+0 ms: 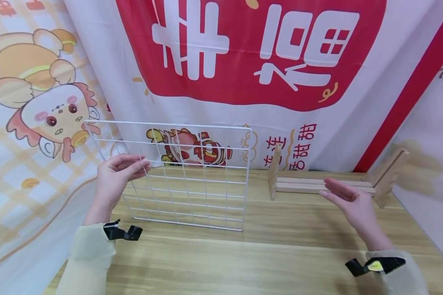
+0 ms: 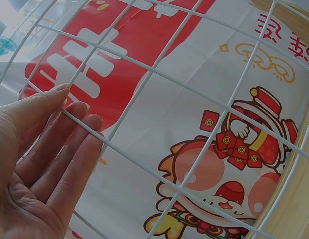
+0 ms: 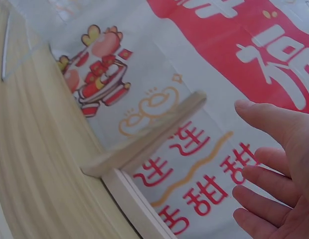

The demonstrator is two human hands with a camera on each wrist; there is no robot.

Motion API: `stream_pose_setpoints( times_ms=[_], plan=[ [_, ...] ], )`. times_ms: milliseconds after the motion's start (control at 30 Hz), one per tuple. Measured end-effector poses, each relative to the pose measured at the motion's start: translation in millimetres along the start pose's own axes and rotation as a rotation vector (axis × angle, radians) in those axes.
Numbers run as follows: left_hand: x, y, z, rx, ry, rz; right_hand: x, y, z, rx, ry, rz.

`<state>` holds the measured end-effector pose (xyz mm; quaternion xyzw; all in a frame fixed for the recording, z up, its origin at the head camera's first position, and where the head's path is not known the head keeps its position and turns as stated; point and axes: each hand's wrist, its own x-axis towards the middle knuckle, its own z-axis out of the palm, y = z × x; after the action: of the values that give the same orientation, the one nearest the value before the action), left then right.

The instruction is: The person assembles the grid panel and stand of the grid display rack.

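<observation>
A white wire grid panel (image 1: 184,177) stands tilted on the wooden table, left of the middle. My left hand (image 1: 119,174) pinches one of its wires between thumb and fingers near the panel's left side; the left wrist view shows the left hand (image 2: 55,154) at that wire. On the right, my right hand (image 1: 354,205) is held with fingers extended and nothing in it. Just beyond it is a wooden rack (image 1: 299,184) with two upright ends joined by slats. One upright end (image 3: 144,134) shows beside the right hand (image 3: 274,174) in the right wrist view, apart from the fingers.
The wood-grain table (image 1: 206,262) runs up to a white and red printed cloth (image 1: 236,88) hanging at the back. A checked cartoon cloth (image 1: 33,180) hangs along the left, and a pale cloth (image 1: 428,123) along the right. Black straps (image 1: 123,232) are on both wrists.
</observation>
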<state>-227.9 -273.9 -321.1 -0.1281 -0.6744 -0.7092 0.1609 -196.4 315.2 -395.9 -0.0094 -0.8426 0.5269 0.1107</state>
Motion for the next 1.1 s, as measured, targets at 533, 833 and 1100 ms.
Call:
stream_pose_setpoints(
  times_ms=[533, 833, 1100],
  plan=[
    [-1.3, 1.7, -1.0, 0.003, -0.001, -0.016, -4.4, 12, -63, 0.507, 0.254, 0.029],
    [-2.5, 1.7, -3.0, 0.022, -0.006, -0.028, -1.6, 20, -78, 0.675, 0.569, 0.117],
    [-0.4, 4.1, -1.1, 0.029, 0.006, -0.026, 9.6, 32, -93, 0.670, 0.641, 0.201]
  ],
)
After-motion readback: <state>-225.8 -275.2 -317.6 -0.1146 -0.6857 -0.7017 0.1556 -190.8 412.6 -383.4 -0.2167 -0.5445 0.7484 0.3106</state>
